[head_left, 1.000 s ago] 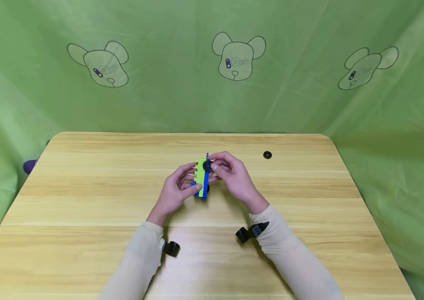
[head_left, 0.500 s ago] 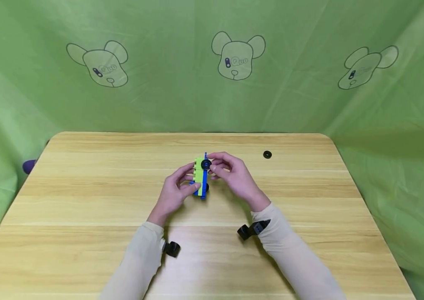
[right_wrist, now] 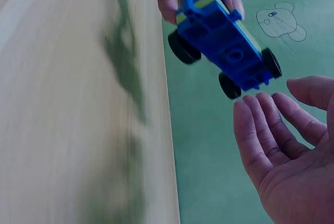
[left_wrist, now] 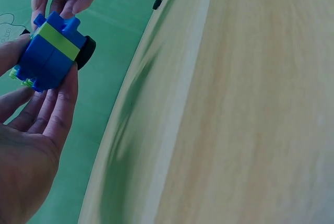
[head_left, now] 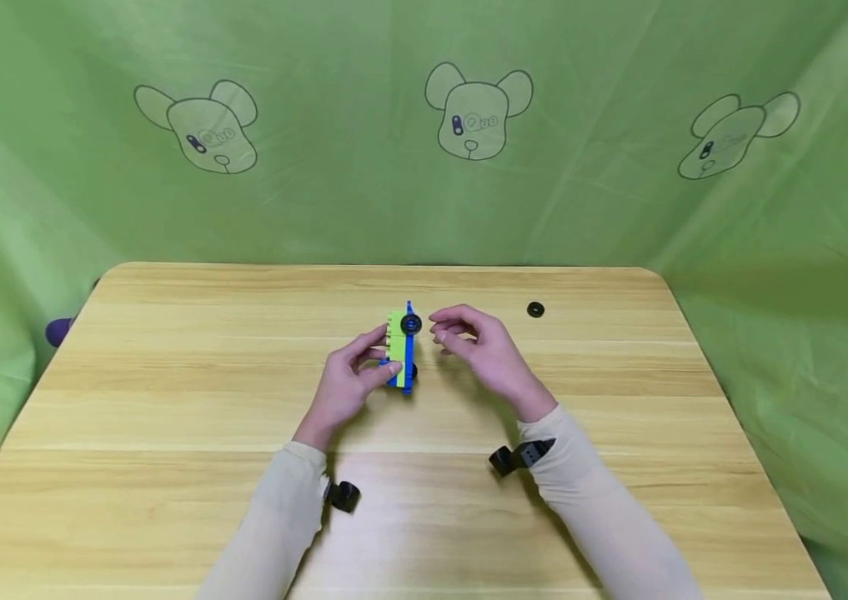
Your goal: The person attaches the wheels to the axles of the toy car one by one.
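My left hand (head_left: 348, 387) grips a toy brick car (head_left: 398, 354) between thumb and fingers, above the table. Lime green bricks sit on its blue base, and the car is tipped on its side. Its blue underside (right_wrist: 224, 41) faces the right wrist view, where three black wheels show, one of them a wheel (right_wrist: 184, 47) near the left hand. Just to the right of the car, my right hand (head_left: 487, 346) has its fingers loosely bent with nothing in them. A gap separates its fingertips from the nearest black wheel (head_left: 411, 324).
A loose black wheel (head_left: 535, 309) lies on the wooden table (head_left: 243, 517) at the back right, beyond the right hand. A green curtain (head_left: 363, 200) hangs behind the table. Each sleeve carries a black wrist camera (head_left: 502, 460).
My right hand has let go of the wheel on the car and moved a little to the right. The left hand still holds the car, which has shifted slightly away.
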Motion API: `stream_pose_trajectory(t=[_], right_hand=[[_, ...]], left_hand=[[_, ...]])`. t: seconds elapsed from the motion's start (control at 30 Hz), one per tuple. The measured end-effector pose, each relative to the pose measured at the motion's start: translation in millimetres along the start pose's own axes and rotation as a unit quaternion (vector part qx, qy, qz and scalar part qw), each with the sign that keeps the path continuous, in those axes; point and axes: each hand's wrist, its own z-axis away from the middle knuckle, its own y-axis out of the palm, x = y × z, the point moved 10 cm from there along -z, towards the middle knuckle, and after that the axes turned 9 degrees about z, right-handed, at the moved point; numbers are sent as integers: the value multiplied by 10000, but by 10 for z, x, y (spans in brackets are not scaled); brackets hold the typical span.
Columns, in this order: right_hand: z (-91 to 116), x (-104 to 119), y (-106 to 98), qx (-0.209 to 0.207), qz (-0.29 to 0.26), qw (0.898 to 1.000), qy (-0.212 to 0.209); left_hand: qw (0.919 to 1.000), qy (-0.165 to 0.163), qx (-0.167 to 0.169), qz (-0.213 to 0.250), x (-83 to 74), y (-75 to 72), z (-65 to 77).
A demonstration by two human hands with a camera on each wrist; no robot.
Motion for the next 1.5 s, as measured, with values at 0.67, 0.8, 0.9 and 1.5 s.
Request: stream_pose_trajectory(t=[0.67,0.8,0.9,1.5], right_hand=[[142,-423,-743,-323,1295,9908,230],[140,-478,-929,-442,1866,9813,168],[125,-525,-1084,-538,2194,9740,147],[-129,-1089,-1482,-91,3117,9465,830]], left_hand=[[9993,-289,-56,225,-314,43,72],[9993,-296,-38,210,-231,22,54],[9994,-254,-72,218,-118,-20,17],[9997,-89,-166,164,-22,-66,0]])
